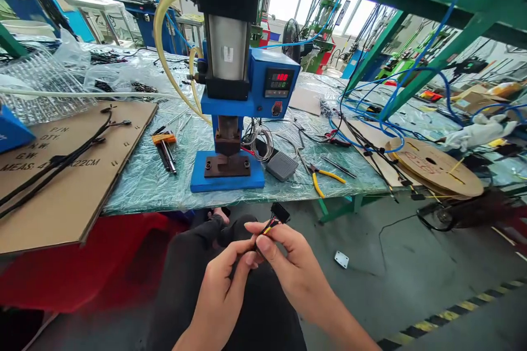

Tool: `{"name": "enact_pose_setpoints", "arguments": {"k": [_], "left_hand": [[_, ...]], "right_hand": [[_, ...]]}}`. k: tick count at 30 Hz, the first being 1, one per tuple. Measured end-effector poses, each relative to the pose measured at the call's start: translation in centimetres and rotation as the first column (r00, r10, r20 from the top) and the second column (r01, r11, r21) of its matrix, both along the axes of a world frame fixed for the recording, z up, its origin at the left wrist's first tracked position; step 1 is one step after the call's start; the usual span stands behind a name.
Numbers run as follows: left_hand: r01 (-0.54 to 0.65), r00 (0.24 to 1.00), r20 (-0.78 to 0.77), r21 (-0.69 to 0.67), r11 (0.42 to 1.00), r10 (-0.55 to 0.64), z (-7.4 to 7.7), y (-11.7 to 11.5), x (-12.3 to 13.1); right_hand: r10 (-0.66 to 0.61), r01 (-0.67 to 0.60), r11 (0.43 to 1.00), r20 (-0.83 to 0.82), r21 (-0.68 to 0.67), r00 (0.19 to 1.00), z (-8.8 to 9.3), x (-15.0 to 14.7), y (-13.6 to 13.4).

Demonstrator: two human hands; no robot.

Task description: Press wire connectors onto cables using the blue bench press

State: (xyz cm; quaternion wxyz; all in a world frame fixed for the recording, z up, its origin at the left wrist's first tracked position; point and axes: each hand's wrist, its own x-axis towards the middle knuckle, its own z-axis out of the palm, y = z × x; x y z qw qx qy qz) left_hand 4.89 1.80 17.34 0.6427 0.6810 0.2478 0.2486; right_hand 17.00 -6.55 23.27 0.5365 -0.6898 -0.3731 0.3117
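Over my lap, both hands meet on a thin wire harness [269,225] with black, red and yellow wires. A black connector [280,212] tops it, sticking up past my right fingers. My right hand [294,263] pinches the wires just below that connector, thumb against fingers. Lower on the same bundle, my left hand [226,277] closes thumb and fingertips; the wire part there is mostly hidden by the fingers. The blue press [227,171] with a lit red display stands on the bench beyond my hands.
Yellow-handled pliers [325,175] lie at the bench's front edge beside a grey pedal [282,166]. Orange-clipped hex keys [164,148] sit left of the press. Cardboard [82,175] carries black cables at left; a cardboard reel [436,164] lies right. Green frame beams cross above.
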Motion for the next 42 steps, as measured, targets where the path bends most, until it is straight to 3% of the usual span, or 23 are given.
{"name": "enact_pose_setpoints", "arguments": {"k": [5, 11, 18, 30, 35, 42], "left_hand": [[-0.012, 1.000, -0.026, -0.028, 1.000, 0.011, -0.8, -0.3, -0.7], [-0.040, 0.999, 0.024, -0.042, 0.998, 0.041, 0.3, -0.6, -0.5], [-0.095, 0.995, -0.012, -0.035, 0.995, 0.095, 0.9, 0.0, -0.5], [-0.229, 0.971, 0.027, -0.192, 0.954, 0.239, 0.6, -0.1, -0.5], [-0.185, 0.983, -0.029, -0.151, 0.971, 0.182, 0.3, -0.2, -0.5], [-0.102, 0.991, -0.091, -0.046, 0.994, 0.097, 0.0, -0.7, -0.3]], "right_hand": [[-0.061, 0.067, 0.995, -0.083, 0.077, 0.995, 0.4, 0.7, -0.1], [0.015, -0.013, 1.000, -0.090, 0.020, 0.996, 0.1, -0.3, 0.5], [0.003, 0.006, 0.995, -0.084, 0.100, 0.996, 0.4, -0.8, 0.7], [0.017, -0.017, 1.000, -0.055, -0.006, 0.998, -0.8, -0.3, 0.8], [0.038, -0.032, 0.995, 0.062, -0.097, 0.997, -0.4, 0.4, 0.7], [0.122, -0.118, 0.992, 0.110, -0.036, 0.986, -0.3, 0.8, 1.2]]}}
